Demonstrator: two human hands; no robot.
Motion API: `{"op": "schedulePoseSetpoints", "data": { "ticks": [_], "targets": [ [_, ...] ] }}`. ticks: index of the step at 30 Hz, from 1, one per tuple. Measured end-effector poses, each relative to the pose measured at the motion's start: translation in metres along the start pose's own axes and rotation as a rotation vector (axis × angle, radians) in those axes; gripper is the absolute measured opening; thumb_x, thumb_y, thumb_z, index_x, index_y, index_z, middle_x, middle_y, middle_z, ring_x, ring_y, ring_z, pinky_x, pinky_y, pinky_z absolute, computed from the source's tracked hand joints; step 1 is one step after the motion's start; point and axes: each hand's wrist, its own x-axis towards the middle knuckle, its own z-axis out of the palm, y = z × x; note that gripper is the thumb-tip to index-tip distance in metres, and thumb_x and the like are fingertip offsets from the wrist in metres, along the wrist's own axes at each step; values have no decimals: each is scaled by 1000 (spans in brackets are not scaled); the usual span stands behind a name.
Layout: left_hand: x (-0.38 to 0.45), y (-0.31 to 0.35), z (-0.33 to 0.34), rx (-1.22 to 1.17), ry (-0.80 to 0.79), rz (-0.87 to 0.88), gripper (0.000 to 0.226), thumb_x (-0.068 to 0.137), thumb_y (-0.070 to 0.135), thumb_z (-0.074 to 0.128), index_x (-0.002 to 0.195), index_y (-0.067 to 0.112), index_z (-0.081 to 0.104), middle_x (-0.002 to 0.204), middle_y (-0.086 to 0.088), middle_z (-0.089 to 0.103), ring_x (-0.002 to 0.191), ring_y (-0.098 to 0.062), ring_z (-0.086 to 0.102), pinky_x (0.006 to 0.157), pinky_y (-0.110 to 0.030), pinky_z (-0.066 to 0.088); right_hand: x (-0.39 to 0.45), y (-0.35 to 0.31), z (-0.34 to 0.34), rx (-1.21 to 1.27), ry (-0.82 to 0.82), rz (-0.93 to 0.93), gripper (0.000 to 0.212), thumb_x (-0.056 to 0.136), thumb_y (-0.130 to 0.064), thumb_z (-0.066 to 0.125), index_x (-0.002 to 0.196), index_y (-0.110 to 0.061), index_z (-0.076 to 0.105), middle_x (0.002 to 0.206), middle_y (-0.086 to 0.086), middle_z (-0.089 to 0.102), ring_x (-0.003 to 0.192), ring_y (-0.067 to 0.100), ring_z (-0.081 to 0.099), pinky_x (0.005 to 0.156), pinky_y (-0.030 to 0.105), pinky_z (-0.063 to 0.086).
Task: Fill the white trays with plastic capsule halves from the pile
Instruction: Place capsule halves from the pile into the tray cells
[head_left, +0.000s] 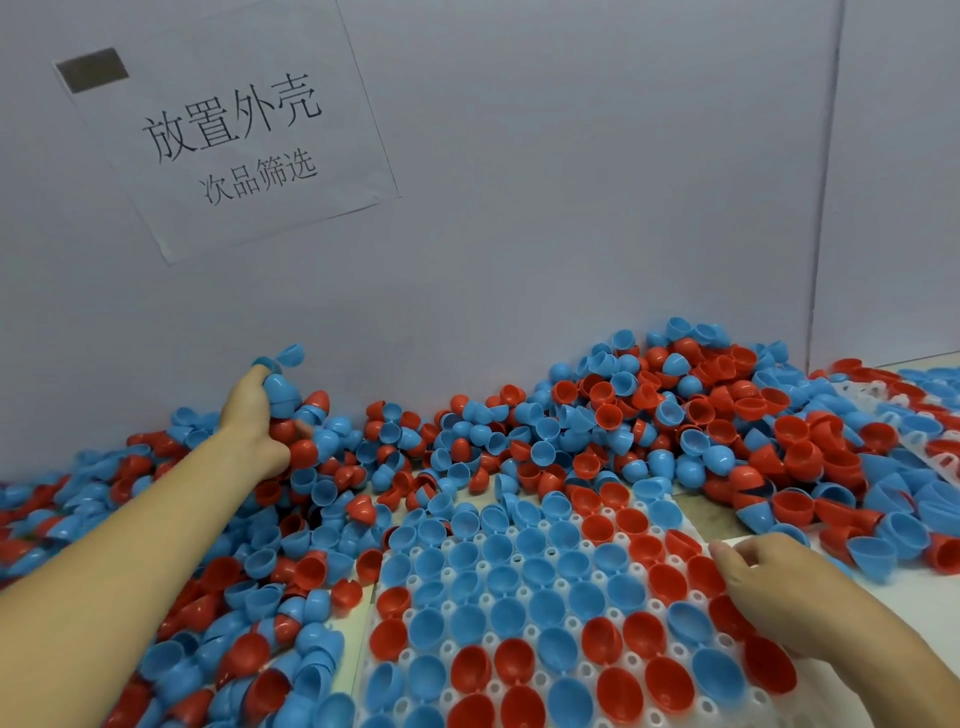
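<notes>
Factory sorting bench: bulk pile (649, 415) of capsule halves, white tray (519, 649), station sign (228, 124) w/ Chinese text.

Both forearms are bare to the frame edge, with no sleeves, gloves, rings or watch showing.

Only one sign here

White paper sheet (228, 130) taped on the wall reads "放置外壳", smaller "次品筛选" underneath.

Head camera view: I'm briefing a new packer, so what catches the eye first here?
The sprawling pile of red and blue capsule halves banked against the back wall. Next, the white tray at lower centre, its pockets mostly filled. The left hand grips capsules in the pile; the right hand rests on the tray's right edge.
</notes>
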Motion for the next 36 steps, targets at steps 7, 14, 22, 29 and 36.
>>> {"op": "schedulePoseSetpoints", "data": {
  "ticks": [7,14,22,29,36],
  "targets": [
    [-73,-9,-13,-328,-69,-25,26,94,39,61,76,21,55,53,6,51,50,-10,43,38,-17,34,-1,2,0,-115,48,-21,43,105,-32,40,76,-13,65,68,2,61,65,12,59,54,25,39],
    [-139,-32,-43,-565,-152,-55,31,93,42,60,70,22,57,64,4,60,47,-9,51,36,-18,33,13,5,9,-179,220,-36,32,100,-28,45,79,-19,67,83,3,67,77,18,60,62,31,42],
    [-170,-69,-58,-659,-158,-141,44,93,42,61,55,20,62,61,1,61,50,-12,58,33,-20,33,45,20,22,37,659,-185,18,89,-25,48,85,-31,64,82,11,66,78,34,61,76,55,56],
    [-161,-80,-55,-708,-259,-235,29,84,42,64,72,16,60,68,-4,66,47,-11,53,32,-19,33,-47,-48,17,169,649,-635,27,91,-18,54,94,-45,61,83,-14,61,65,7,59,51,17,45],
    [-152,-86,-60,-682,-391,-190,50,95,44,55,52,19,65,58,2,60,45,-9,50,34,-18,31,-78,-98,30,244,368,-896,29,93,-14,61,96,-42,65,79,-18,67,80,-1,62,61,17,54]
  ]
}}
